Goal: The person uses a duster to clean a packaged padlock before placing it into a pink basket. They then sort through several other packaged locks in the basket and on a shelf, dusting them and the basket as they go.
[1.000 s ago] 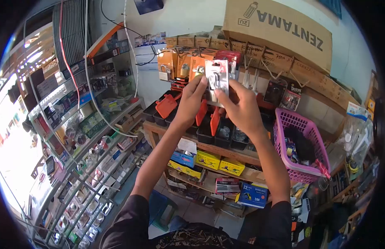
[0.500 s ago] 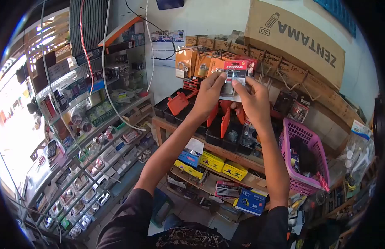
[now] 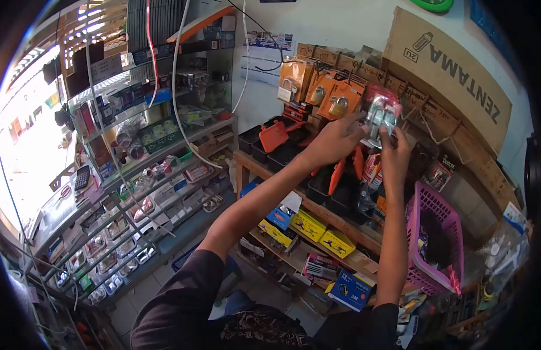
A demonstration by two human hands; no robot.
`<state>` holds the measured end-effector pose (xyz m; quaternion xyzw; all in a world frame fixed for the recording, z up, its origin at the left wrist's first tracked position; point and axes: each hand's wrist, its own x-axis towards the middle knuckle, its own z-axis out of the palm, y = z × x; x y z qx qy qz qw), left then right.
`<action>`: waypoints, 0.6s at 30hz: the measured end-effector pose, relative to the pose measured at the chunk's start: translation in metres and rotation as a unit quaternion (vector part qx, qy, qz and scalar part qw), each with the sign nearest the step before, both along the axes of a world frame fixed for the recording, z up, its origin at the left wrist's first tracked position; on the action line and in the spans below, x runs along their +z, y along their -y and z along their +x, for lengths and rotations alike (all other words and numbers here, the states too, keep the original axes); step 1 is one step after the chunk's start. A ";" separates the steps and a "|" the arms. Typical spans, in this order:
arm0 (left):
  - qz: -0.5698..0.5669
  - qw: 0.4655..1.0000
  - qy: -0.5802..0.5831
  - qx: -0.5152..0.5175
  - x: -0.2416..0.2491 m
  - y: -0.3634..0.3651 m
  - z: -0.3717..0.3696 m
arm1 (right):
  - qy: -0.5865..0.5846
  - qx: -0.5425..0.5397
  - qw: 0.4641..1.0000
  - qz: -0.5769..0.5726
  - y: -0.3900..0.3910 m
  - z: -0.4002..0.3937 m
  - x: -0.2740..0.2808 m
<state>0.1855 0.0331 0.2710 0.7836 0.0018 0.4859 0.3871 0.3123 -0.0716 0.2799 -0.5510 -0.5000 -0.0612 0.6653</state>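
A packaged padlock (image 3: 375, 119) on a red-topped card under clear plastic is held up before the wall rack. My right hand (image 3: 396, 153) pinches its lower right part, thumb on the front. At its left edge, my left hand (image 3: 342, 142) has its fingers closed against the pack; the fingertips are partly hidden. Just left of the pack hang several padlocks on orange cards, among them a brass padlock (image 3: 339, 107) and a silver padlock (image 3: 287, 90). Under my hands are black bins with orange lids (image 3: 337, 174).
A wooden board with handwriting (image 3: 419, 99) carries bent wire hooks. A pink basket (image 3: 419, 256) stands to the right. Yellow boxes (image 3: 337, 242) and a blue box (image 3: 350, 290) sit on lower shelves. Glass shelves (image 3: 183, 131) and hanging cables are to the left.
The view has turned left, shifting the scene rightward. The packaged padlock has moved right relative to the orange-card padlocks and is tilted; my left hand has slid to its left edge.
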 end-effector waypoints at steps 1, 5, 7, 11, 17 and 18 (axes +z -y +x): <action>-0.001 1.000 -0.002 -0.004 0.000 0.001 0.000 | 0.016 -0.007 1.000 -0.012 -0.003 0.004 -0.001; 0.034 0.997 -0.049 0.049 0.000 0.002 0.005 | -0.028 -0.023 0.999 -0.023 -0.013 0.003 0.006; 0.080 0.995 -0.017 0.064 -0.004 -0.001 0.013 | -0.002 -0.086 0.996 -0.031 -0.021 0.011 0.007; 0.078 0.991 -0.058 0.091 0.002 0.005 0.013 | 0.038 -0.162 0.985 -0.044 -0.022 0.012 0.009; 0.065 0.990 -0.087 0.091 -0.002 0.007 0.008 | 0.066 -0.086 0.994 -0.008 -0.014 0.038 -0.019; 0.054 0.992 -0.084 0.080 -0.003 0.009 0.005 | 0.062 -0.096 0.993 -0.005 0.002 0.029 -0.022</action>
